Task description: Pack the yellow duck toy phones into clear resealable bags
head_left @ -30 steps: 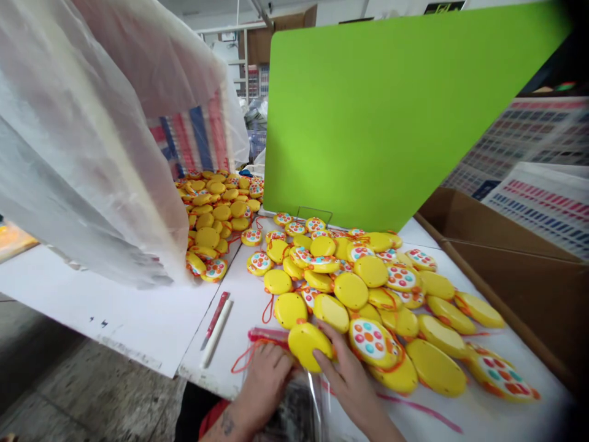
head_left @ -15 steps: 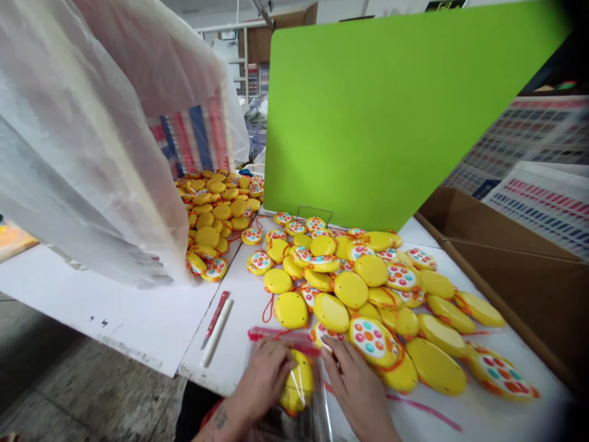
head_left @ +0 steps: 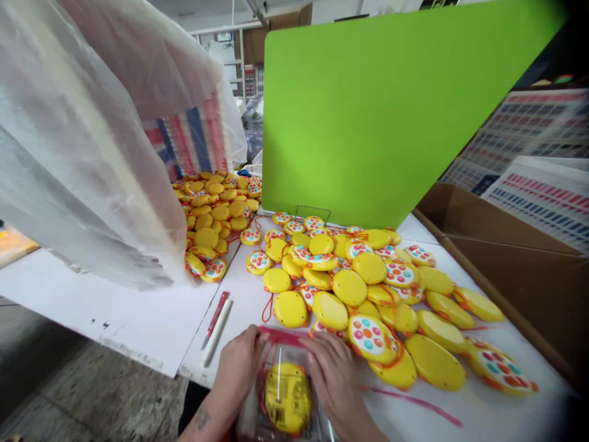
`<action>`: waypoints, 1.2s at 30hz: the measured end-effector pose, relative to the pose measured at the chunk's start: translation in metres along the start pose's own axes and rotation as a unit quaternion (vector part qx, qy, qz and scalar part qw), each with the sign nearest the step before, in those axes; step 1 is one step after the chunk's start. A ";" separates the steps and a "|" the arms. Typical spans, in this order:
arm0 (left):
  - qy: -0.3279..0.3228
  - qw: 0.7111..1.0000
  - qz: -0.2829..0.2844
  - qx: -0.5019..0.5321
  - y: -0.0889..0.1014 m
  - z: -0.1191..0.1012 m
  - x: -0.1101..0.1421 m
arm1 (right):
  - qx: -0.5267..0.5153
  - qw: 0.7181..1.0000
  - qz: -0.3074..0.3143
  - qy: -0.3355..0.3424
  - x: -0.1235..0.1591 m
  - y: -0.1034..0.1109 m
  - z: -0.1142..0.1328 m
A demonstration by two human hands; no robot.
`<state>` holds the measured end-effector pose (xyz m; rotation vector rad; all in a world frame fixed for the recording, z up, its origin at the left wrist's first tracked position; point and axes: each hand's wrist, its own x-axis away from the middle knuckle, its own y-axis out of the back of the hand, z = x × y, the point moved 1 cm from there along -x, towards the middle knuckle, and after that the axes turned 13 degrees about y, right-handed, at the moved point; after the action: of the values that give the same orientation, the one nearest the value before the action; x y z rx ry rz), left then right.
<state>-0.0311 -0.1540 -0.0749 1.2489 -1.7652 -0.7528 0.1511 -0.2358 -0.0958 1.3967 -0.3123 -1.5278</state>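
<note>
A clear plastic bag (head_left: 257, 412) with a pink strip (head_left: 285, 337) along its top lies at the near table edge. Inside it is a yellow oval toy (head_left: 288, 399), plain side up, its orange cord toward the top. My left hand (head_left: 240, 362) pinches the strip's left end. My right hand (head_left: 334, 371) has its fingers together on the strip's right end, thumb along the bag's side. Just beyond the bag spreads a pile of the same yellow toys (head_left: 350, 288), some showing white faces with coloured dots.
Left of the bag lie a red cutter knife (head_left: 215, 319) and a white pen-like stick (head_left: 218, 333). A loose pink strip (head_left: 414, 405) is at right. A green board (head_left: 368, 116) stands behind, a cardboard box (head_left: 510, 276) at right, and a translucent sack (head_left: 151, 184) of toys at left.
The toy now lies deeper in the bag, its whole outline visible. My left hand has moved from over the toy to the strip's left end; my right hand has come onto its right end.
</note>
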 end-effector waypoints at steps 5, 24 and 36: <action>-0.001 0.998 0.052 -0.025 -0.008 0.004 -0.003 | -0.090 0.987 0.129 0.036 -0.035 -0.009 0.024; -0.121 0.939 0.179 0.266 0.001 -0.027 0.019 | 0.038 0.993 -0.051 0.104 -0.044 -0.004 0.028; -0.009 0.899 0.229 0.374 -0.037 0.007 -0.001 | 0.268 0.959 -0.079 -0.040 0.125 0.054 -0.081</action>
<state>-0.0202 -0.1649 -0.1097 1.1934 -2.3448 0.2281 0.2676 -0.3250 -0.1547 1.8142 -0.7199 -1.7093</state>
